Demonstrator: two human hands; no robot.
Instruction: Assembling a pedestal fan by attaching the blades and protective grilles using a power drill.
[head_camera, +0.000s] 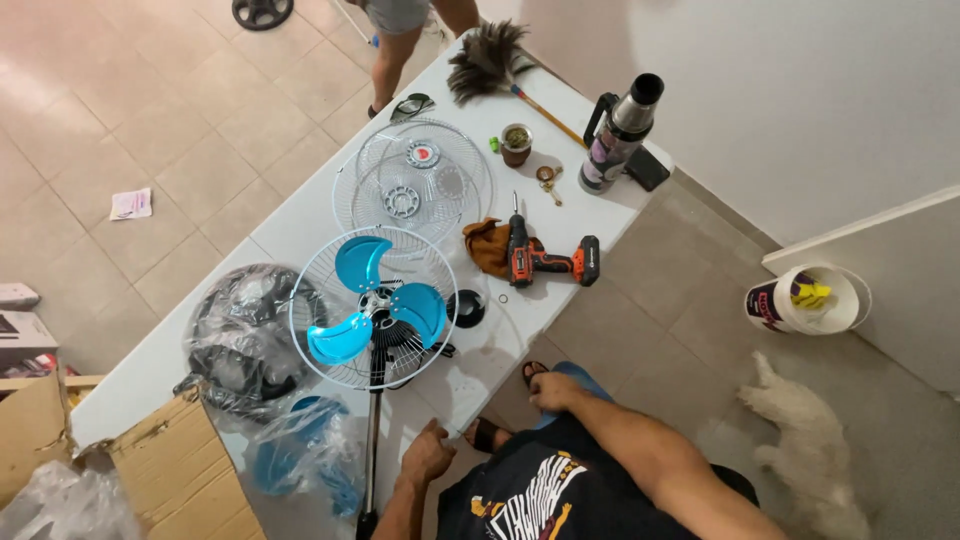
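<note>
A fan with blue blades (372, 300) and a white rear grille lies on the white table (300, 215), its black pole (372, 440) running toward me. My left hand (428, 455) rests at the table's near edge beside the pole, fingers curled, holding nothing I can see. My right hand (553, 392) hangs off the table's corner by my leg, loosely closed and empty. Two white wire grilles (412, 182) lie stacked beyond the fan. A red and black cordless drill (545, 260) lies on a brown cloth (487, 243).
A black cap (466, 308), a thermos (618, 133), a small cup (516, 144) and a feather duster (490, 62) sit on the table. Plastic-wrapped parts (245, 340) and a cardboard box (165, 465) lie at left. Another person's legs (395, 50) stand beyond. A white dog (805, 435) and bucket (805, 300) are at right.
</note>
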